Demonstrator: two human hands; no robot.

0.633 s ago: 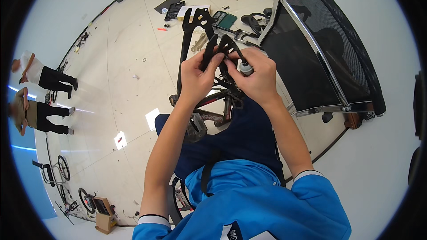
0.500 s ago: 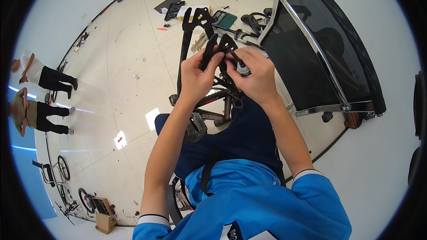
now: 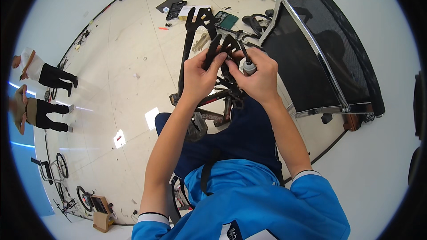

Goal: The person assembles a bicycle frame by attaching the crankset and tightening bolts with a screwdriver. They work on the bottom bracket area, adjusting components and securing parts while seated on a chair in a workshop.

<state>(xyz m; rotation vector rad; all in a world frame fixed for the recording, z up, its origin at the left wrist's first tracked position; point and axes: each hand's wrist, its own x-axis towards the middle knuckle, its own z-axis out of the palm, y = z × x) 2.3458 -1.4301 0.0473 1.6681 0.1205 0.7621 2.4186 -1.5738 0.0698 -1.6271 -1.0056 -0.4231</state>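
A dark bicycle frame (image 3: 189, 44) stands upside down before me, its chainring and chain (image 3: 238, 102) close to my lap and a pedal (image 3: 195, 126) beside my knee. My left hand (image 3: 200, 73) is closed round one black frame arm (image 3: 213, 46), thumb toward the other hand. Its fingertips meet those of my right hand (image 3: 258, 73) at a black plate with holes (image 3: 230, 43) on the frame end. Tucked in the right hand is a dark rod-shaped tool with a grey round end (image 3: 249, 67). Whatever small part sits between the fingertips is hidden.
A black mesh chair (image 3: 311, 62) with chrome legs stands close on my right. Beyond the frame lie a tool case (image 3: 175, 10), a green case (image 3: 227, 20) and bicycle parts (image 3: 255, 24). Two people (image 3: 42, 73) stand far left; a wheel (image 3: 84, 198) and open cardboard box (image 3: 102, 221) lie lower left.
The tool in my right hand has swung more upright, and that hand has shifted slightly right. My left hand keeps its grip on the frame arm.
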